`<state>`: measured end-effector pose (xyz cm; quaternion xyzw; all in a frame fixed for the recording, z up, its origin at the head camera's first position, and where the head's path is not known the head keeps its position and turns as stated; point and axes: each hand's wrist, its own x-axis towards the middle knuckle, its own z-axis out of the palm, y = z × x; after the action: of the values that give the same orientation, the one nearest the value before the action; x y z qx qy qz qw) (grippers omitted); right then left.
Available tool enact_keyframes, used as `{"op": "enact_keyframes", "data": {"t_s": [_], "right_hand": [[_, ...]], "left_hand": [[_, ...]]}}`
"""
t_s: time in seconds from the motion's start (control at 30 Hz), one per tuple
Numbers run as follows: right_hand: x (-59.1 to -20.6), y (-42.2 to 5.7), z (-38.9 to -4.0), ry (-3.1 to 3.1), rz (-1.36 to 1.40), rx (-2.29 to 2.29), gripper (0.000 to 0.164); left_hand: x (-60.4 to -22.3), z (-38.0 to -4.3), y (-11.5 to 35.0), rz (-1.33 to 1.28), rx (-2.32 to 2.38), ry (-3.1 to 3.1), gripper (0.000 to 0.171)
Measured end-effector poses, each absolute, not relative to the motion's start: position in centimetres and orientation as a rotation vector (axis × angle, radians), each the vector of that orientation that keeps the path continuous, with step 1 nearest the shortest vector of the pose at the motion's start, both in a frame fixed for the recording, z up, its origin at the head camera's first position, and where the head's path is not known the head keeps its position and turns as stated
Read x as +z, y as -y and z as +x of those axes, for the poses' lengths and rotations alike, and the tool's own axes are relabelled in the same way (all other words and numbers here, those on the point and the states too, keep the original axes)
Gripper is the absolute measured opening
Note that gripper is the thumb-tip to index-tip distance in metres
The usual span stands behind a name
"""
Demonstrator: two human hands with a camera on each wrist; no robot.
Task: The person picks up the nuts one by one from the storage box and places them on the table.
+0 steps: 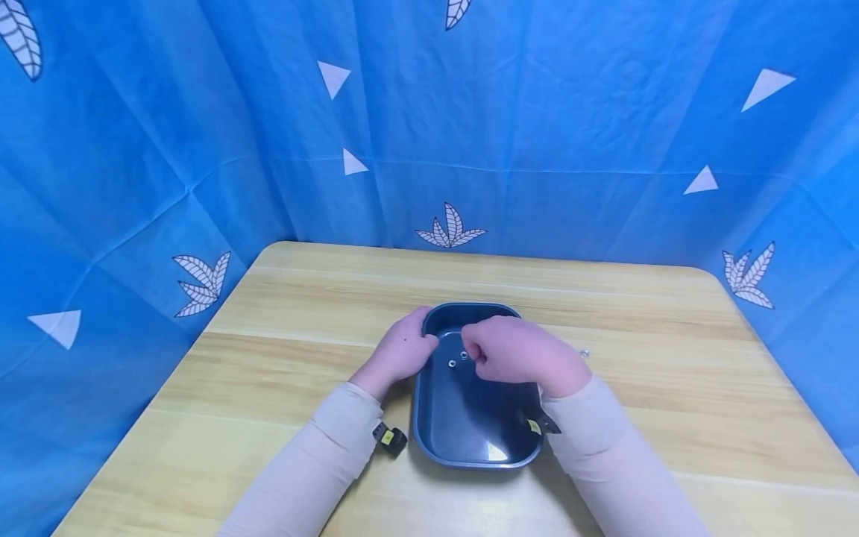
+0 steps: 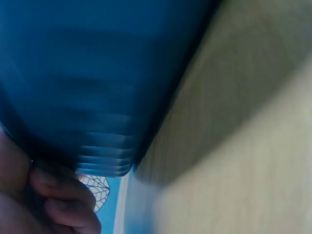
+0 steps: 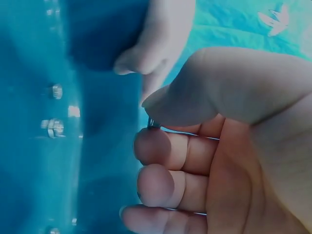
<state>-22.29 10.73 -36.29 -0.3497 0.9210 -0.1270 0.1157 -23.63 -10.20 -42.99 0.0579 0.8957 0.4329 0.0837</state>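
A dark blue rectangular tray (image 1: 479, 465) lies on the table with two small metal nuts, one nearer (image 1: 452, 364) and one farther (image 1: 464, 356), on its floor. My left hand (image 1: 403, 344) grips the tray's left rim, thumb over the edge; its curled fingers (image 2: 68, 204) show outside the wall in the left wrist view. Over the tray, my right hand (image 1: 513, 350) pinches a small metal nut (image 3: 153, 123) between thumb and forefinger. Most of that nut is hidden by the fingertips. The other right fingers (image 3: 156, 185) are curled toward the palm.
Another small metal piece (image 1: 584, 353) lies on the wooden table (image 1: 322, 298) to the right of the tray. A blue patterned curtain (image 1: 570, 112) hangs behind the table and along both sides. Each wrist wears a dark strap, the left with a small camera (image 1: 391, 439).
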Motion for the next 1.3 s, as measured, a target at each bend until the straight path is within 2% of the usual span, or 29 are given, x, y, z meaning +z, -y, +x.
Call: {"op": "enact_keyframes", "data": {"t_s": [0.63,1.3], "right_hand": [[-32.5,-12.6,-20.4,-2.718,-0.913,-0.468,0.02],[-32.5,-15.8,-22.0,-2.751,-0.82,-0.548,0.015]], "left_hand": [[-43.1,-23.9,10.2,0.211,1.307,-2.691,0.054],[-43.7,-24.2,10.4,0.227,1.34,-2.663,0.053]]}}
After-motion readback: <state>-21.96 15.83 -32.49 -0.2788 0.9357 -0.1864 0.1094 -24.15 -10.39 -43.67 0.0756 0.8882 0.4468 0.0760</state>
